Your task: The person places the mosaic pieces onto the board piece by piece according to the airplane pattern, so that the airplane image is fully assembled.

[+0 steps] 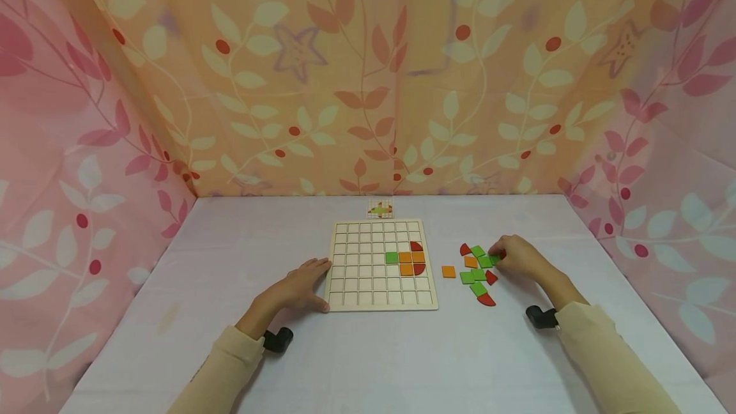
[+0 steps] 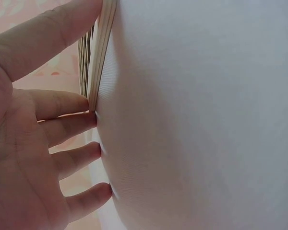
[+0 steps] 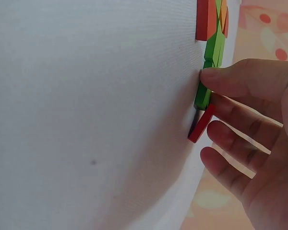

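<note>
My left hand lies at the left edge of a pale wooden grid board, thumb at the near corner and spread fingertips along the side. On the board sit a green square, several orange squares and two red quarter-circles. My right hand reaches the right end of the loose pieces. Its thumb touches a green piece, with the index fingertip at a tilted red piece; I cannot tell whether either is pinched. The other fingers are loosely bent.
Loose green squares, orange squares and red quarter-circles lie right of the board. A small pattern card is just beyond the board's far edge. White cloth covers the table, with flowered curtains around it.
</note>
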Available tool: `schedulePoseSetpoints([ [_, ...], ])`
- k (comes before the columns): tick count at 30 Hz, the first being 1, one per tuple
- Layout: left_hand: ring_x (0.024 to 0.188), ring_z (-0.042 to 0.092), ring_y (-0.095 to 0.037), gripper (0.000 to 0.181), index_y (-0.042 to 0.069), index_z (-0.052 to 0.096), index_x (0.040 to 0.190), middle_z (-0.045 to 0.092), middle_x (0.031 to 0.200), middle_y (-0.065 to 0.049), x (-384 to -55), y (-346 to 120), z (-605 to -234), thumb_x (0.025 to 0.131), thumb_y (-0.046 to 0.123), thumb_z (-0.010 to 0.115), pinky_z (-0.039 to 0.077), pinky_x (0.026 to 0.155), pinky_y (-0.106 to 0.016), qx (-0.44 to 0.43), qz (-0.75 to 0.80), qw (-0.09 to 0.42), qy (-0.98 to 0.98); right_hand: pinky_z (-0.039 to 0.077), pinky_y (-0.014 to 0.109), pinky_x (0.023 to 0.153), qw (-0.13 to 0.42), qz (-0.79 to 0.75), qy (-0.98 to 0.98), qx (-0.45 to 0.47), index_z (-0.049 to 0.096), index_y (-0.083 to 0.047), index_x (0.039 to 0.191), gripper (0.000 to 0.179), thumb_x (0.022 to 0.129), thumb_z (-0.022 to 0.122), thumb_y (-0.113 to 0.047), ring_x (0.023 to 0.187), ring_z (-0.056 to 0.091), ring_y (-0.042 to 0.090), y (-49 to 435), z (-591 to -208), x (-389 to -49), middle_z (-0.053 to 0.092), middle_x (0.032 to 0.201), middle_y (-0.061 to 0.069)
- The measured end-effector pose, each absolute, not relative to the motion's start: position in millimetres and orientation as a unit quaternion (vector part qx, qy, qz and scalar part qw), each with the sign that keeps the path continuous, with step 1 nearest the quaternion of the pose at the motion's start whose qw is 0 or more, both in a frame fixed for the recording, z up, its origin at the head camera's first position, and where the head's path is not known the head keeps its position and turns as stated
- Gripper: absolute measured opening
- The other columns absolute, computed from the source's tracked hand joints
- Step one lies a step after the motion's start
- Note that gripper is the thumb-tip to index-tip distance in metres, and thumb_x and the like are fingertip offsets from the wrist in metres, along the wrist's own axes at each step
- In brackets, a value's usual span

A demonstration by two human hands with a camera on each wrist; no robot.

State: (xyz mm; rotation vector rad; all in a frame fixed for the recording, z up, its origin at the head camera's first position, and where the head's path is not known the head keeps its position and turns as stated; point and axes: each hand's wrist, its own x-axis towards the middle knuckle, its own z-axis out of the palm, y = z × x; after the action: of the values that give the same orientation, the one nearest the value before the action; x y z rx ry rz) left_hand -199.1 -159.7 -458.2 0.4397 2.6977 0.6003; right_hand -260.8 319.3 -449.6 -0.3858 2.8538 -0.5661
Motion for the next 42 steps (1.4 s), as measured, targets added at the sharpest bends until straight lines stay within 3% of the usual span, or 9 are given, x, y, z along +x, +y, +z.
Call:
schedulePoseSetpoints([
  [10,0.149,0.02,-0.04,0.097,0.0,0.034,0.15,0.03,0.159,-0.016,-198.6,-158.3,-455.3,0.072,0.028,0.085,0.022,0.116,-0.063,0.152,0.213,0.175,0.949,0.049,0.055,0.094,0.095,-0.193,0.969,-0.121,0.072,0.005,0.106,0.027,0.079,0.071,-0.002,0.095,0.06,0.032,319.3,-451.0,-259.8,0.068,0.098,0.015],
  [18,0.149,0.021,-0.04,0.096,0.001,0.035,0.149,0.031,0.158,-0.016,-198.3,-157.8,-455.0,0.072,0.028,0.085,0.022,0.116,-0.062,0.152,0.211,0.174,0.95,0.053,0.049,0.085,0.074,-0.21,0.968,-0.118,0.071,0.005,0.107,0.028,0.081,0.071,-0.005,0.087,0.056,0.026,320.5,-448.6,-255.2,0.067,0.095,0.014],
  [26,0.149,0.02,-0.039,0.097,0.001,0.034,0.15,0.031,0.159,-0.016,-198.8,-158.3,-456.0,0.072,0.029,0.085,0.022,0.115,-0.063,0.152,0.209,0.175,0.95,0.045,0.03,0.071,0.04,-0.255,0.958,-0.128,0.072,0.002,0.106,0.026,0.082,0.072,-0.009,0.084,0.052,0.022,313.3,-450.2,-253.1,0.066,0.093,0.011],
  [34,0.149,0.02,-0.039,0.097,0.003,0.034,0.15,0.031,0.159,-0.015,-199.0,-157.5,-457.5,0.072,0.029,0.085,0.022,0.116,-0.062,0.146,0.211,0.178,0.95,0.047,0.025,0.066,0.035,-0.308,0.943,-0.123,0.073,0.0,0.106,0.028,0.081,0.075,-0.012,0.084,0.054,0.022,294.2,-452.2,-250.7,0.068,0.097,0.011],
  [42,0.149,0.02,-0.039,0.097,0.002,0.034,0.15,0.03,0.159,-0.016,-197.7,-157.6,-454.1,0.073,0.029,0.085,0.022,0.116,-0.062,0.146,0.205,0.179,0.951,0.049,0.027,0.072,0.026,-0.33,0.932,-0.145,0.073,-0.003,0.106,0.028,0.08,0.076,-0.013,0.086,0.056,0.022,275.0,-452.0,-253.2,0.068,0.099,0.01],
])
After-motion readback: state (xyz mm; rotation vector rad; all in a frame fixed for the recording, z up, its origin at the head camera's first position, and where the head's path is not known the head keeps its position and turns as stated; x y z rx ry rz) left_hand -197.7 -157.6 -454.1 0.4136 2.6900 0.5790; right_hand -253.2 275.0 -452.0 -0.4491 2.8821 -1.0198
